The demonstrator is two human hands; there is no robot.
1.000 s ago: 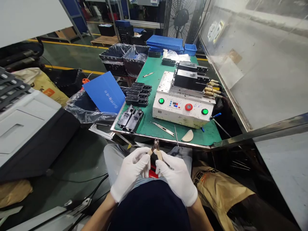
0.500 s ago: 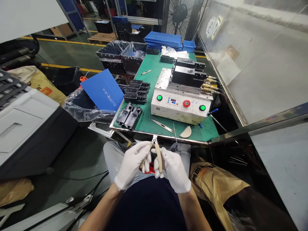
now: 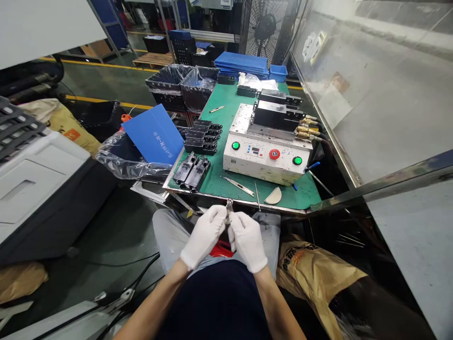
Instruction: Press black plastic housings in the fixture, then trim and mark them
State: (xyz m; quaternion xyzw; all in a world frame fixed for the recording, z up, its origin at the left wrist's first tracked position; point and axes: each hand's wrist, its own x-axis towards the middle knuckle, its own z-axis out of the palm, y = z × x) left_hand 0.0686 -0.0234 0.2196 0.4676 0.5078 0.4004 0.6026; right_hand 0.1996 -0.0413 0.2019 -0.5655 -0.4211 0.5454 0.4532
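Note:
Both my hands, in white gloves, are together over my lap, just below the front edge of the green-matted bench [image 3: 212, 193]. My left hand [image 3: 203, 231] and my right hand [image 3: 247, 241] both hold a small pair of pliers [image 3: 229, 206]. Only the metal jaws show above my fingers, and the gloves hide most of the handles. Nearest to the jaws on the mat lie a utility knife [image 3: 239, 186], a thin metal pick [image 3: 257, 196] and a beige half-round piece [image 3: 273, 196].
A white bench machine [image 3: 267, 163] with green buttons and a red stop button fills the mat's middle. Black moulded parts [image 3: 203, 137] lie left of it. Beyond stand lined bins [image 3: 180, 87], a blue sheet [image 3: 154, 134] and blue trays [image 3: 240, 65]. A steel-edged panel [image 3: 371, 104] rises at right.
My hands have drawn closer together and closed around the pliers. The pale handles, visible earlier, are now mostly hidden, and the pliers sit nearer the bench edge.

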